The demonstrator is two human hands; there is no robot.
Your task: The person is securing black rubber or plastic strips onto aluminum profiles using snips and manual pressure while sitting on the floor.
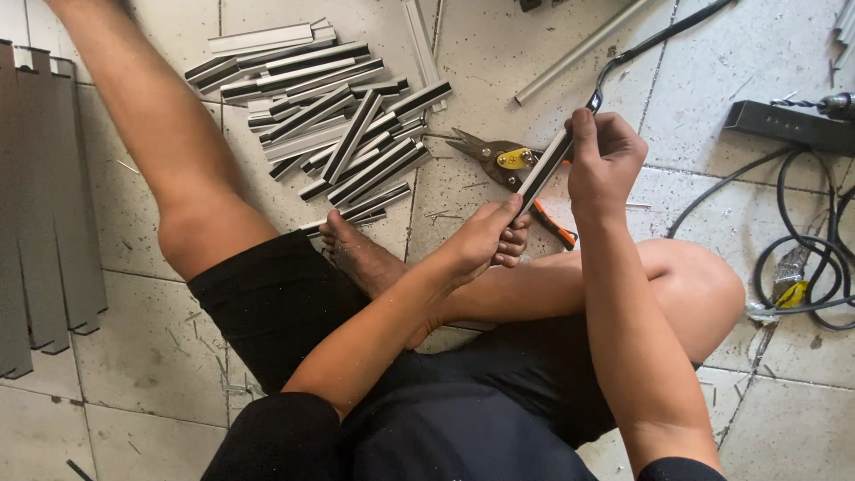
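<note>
Down over the crossed legs, both hands have 1 short metal strip (543, 167) held up off the tiled floor (499, 53). Left hand (485, 236) pinches the lower end, right hand (604, 156) is wrapped tight round the upper end. Looks light and stiff, probably sharp on the cut edges, so holding it by the ends like that makes sense. Tin snips (503, 158) lie right behind it, next to a pile of matching strips (329, 125). Can't tell if the strip's bent at all.
</note>
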